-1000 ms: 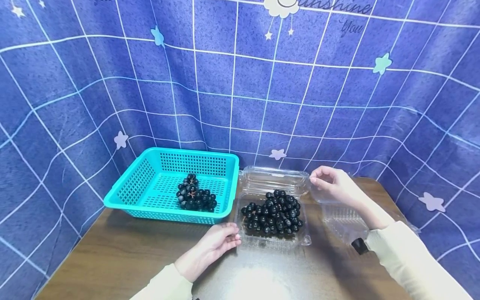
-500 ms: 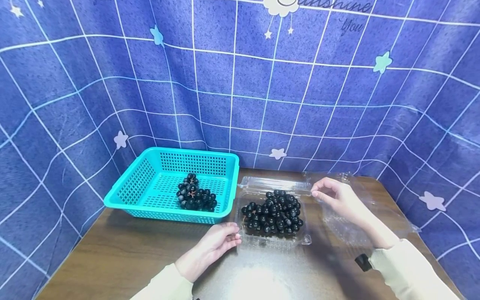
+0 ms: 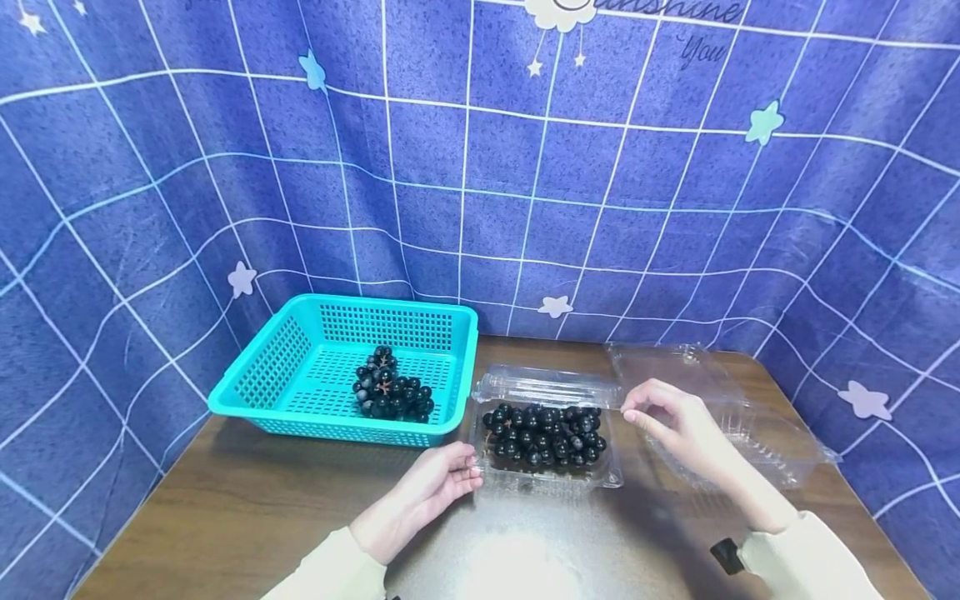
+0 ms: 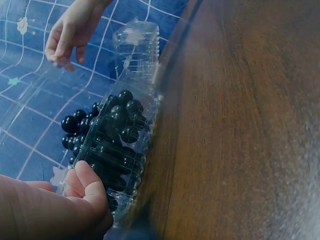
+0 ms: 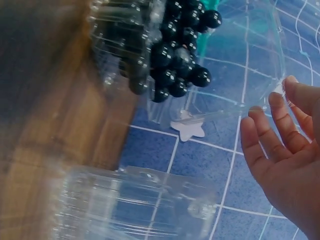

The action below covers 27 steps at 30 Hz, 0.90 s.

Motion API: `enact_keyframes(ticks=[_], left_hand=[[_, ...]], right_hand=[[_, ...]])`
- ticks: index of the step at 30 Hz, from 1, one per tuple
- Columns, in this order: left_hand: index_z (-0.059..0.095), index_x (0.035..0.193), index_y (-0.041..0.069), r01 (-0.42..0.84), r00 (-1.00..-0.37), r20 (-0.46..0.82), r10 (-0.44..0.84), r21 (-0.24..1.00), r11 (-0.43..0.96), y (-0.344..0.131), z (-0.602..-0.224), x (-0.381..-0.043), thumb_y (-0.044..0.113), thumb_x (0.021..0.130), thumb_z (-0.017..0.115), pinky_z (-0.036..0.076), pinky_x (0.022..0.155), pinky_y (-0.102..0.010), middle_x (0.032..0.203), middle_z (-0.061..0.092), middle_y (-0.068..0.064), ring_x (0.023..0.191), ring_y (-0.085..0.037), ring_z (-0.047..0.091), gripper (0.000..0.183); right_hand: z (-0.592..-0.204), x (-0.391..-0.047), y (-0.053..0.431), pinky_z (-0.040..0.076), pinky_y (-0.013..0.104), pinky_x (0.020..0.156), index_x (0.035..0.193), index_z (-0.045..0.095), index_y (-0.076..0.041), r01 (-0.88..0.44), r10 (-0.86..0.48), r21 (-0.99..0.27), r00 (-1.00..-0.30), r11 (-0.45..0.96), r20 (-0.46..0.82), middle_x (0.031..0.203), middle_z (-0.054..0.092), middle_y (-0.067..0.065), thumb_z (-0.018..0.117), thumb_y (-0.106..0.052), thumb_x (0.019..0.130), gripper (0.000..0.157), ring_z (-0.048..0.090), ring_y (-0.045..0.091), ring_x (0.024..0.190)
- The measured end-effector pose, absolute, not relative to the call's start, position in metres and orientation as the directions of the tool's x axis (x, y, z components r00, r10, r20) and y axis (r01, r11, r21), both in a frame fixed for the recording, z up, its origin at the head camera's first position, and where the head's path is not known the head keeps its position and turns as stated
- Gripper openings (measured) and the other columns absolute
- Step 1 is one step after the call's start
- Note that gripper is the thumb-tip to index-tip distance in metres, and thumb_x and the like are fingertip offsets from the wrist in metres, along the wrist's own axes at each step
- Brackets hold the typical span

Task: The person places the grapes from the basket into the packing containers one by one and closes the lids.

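Note:
In the head view, a clear plastic clamshell box [image 3: 545, 480] holds a heap of dark grapes [image 3: 536, 442]. My right hand [image 3: 678, 429] pinches the right corner of its raised lid [image 3: 551, 385], which leans forward over the back of the grapes. The right wrist view shows that lid corner between thumb and fingers of the right hand [image 5: 287, 135]. My left hand [image 3: 431, 487] rests with relaxed fingers against the box's left front side. In the left wrist view the left fingertips [image 4: 89, 182] lie along the wall beside the grapes [image 4: 107, 130].
A turquoise basket [image 3: 300, 422] with a smaller bunch of dark grapes [image 3: 393, 392] stands left of the box. Another clear clamshell [image 3: 772, 442] lies open at the right, behind my right forearm. A blue checked curtain [image 3: 480, 167] hangs along the wooden table's [image 3: 247, 517] back.
My right hand has moved forward and down, swinging the lid from upright at the back to partly over the grapes. The left hand and the basket stay where they were.

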<state>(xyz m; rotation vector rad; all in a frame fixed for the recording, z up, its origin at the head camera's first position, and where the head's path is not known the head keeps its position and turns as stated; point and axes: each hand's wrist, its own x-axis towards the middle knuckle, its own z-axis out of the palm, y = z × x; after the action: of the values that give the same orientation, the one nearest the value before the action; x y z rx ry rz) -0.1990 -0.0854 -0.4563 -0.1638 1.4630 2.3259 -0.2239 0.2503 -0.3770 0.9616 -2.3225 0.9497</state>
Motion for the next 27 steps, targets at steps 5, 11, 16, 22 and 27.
enact_keyframes(ticks=[5,11,16,22,27], left_hand=[[0.049,0.096,0.002,-0.391,-0.917,-0.318,0.239,0.835,-0.388,-0.085,-0.456,-0.199,0.011,0.092,0.048,0.052,0.074,-0.026,0.081,0.049,-0.003,0.076,-0.014,0.052,0.009],[0.043,0.107,-0.002,-0.396,-0.916,-0.334,0.222,0.84,-0.37,-0.085,-0.456,-0.199,0.022,0.093,0.049,0.05,0.076,-0.028,0.09,0.045,-0.007,0.08,-0.016,0.05,0.028],[0.04,0.112,-0.005,-0.41,-0.911,-0.356,0.208,0.836,-0.364,-0.085,-0.456,-0.199,0.029,0.093,0.051,0.05,0.077,-0.029,0.093,0.044,-0.009,0.082,-0.017,0.049,0.041],[0.04,0.111,-0.005,-0.429,-0.902,-0.371,0.22,0.822,-0.373,-0.085,-0.456,-0.2,0.04,0.091,0.055,0.049,0.08,-0.031,0.092,0.043,-0.008,0.082,-0.017,0.049,0.052],[0.04,0.108,-0.003,-0.435,-0.899,-0.374,0.227,0.816,-0.381,-0.086,-0.456,-0.2,0.044,0.089,0.056,0.048,0.084,-0.033,0.09,0.043,-0.007,0.083,-0.018,0.049,0.053]], right_hand=[[-0.387,-0.216,0.25,0.049,0.014,0.071,0.09,0.063,-0.02,-0.759,-0.459,-0.382,-0.633,0.527,0.624,0.091,0.062,-0.012,0.07,0.003,0.078,0.027,0.059,0.0,0.082],[-0.399,-0.21,0.249,0.048,0.014,0.076,0.091,0.065,-0.018,-0.762,-0.455,-0.369,-0.625,0.533,0.634,0.095,0.063,-0.01,0.071,0.002,0.077,0.025,0.06,0.004,0.089],[-0.409,-0.206,0.249,0.046,0.013,0.082,0.09,0.066,-0.015,-0.772,-0.442,-0.373,-0.612,0.514,0.656,0.095,0.064,-0.007,0.072,0.003,0.075,0.024,0.059,0.005,0.091],[-0.418,-0.204,0.248,0.042,0.01,0.09,0.089,0.067,-0.013,-0.805,-0.45,-0.354,-0.569,0.477,0.688,0.094,0.064,-0.001,0.073,0.005,0.072,0.026,0.059,0.007,0.092],[-0.424,-0.202,0.248,0.041,0.009,0.09,0.09,0.067,-0.015,-0.79,-0.442,-0.357,-0.586,0.498,0.679,0.095,0.064,-0.005,0.073,0.002,0.073,0.026,0.059,0.006,0.092]])
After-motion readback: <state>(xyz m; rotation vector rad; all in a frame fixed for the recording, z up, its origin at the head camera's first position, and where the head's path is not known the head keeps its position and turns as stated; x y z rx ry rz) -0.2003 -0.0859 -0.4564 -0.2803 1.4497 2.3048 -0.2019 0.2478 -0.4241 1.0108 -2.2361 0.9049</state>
